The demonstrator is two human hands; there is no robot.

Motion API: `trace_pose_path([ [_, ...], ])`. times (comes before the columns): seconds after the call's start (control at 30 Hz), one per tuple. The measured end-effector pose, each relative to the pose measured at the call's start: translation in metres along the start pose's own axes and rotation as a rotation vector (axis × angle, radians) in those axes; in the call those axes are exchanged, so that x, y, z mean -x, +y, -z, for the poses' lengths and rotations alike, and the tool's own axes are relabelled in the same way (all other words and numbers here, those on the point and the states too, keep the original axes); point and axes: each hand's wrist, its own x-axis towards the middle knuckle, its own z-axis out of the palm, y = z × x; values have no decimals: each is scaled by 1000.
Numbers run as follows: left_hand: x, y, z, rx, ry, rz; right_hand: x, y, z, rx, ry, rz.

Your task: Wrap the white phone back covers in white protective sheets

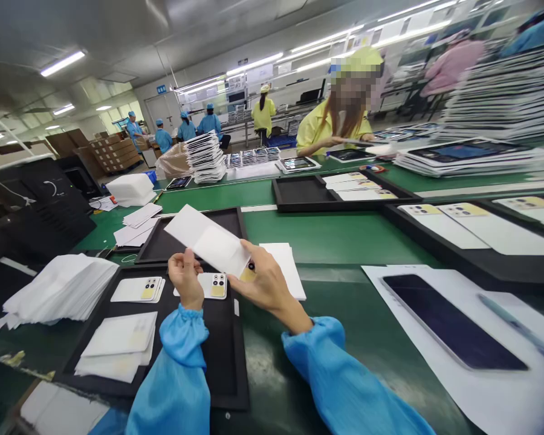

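Observation:
My right hand (263, 281) pinches a white bagged phone back cover (207, 240) by its near end and holds it tilted above the black tray (226, 356) in front of me. My left hand (185, 279) is curled with the thumb up beside the cover's lower edge; whether it touches the cover I cannot tell. Under the hands lies a white phone cover with a gold camera block (214, 285). Another such cover (138, 289) lies further left on the tray, and bagged covers (118, 344) are stacked at the tray's near left.
A pile of white bags (58, 290) sits at left. A second black tray (172, 241) lies behind. A dark phone (453, 323) rests on white paper at right. More trays with covers (471, 226) line the green belt. A person in yellow (335, 121) works opposite.

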Motion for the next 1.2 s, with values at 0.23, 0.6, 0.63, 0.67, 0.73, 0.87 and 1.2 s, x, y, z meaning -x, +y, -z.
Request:
trace_pose_path([
  [0.23, 4, 16, 3, 609, -330, 471, 11, -16, -18, -210, -144, 31],
  [0.6, -12, 3, 14, 700, -102, 523, 13, -20, -23, -131, -207, -9],
  [0.63, -16, 2, 17, 688, -78, 497, 12, -19, -20, -146, -219, -27],
  [0.67, -19, 2, 19, 680, -59, 476, 11, -19, -17, -169, -231, -39],
  [0.73, -23, 1, 22, 681, -40, 455, 9, -19, -12, -218, -246, -51],
  [0.87, -12, 3, 13, 739, -25, 521, 8, -18, -11, -244, -235, -72],
  [1.2, 14, 10, -6, 786, -48, 740, 11, -9, -16, -230, -224, -52],
])
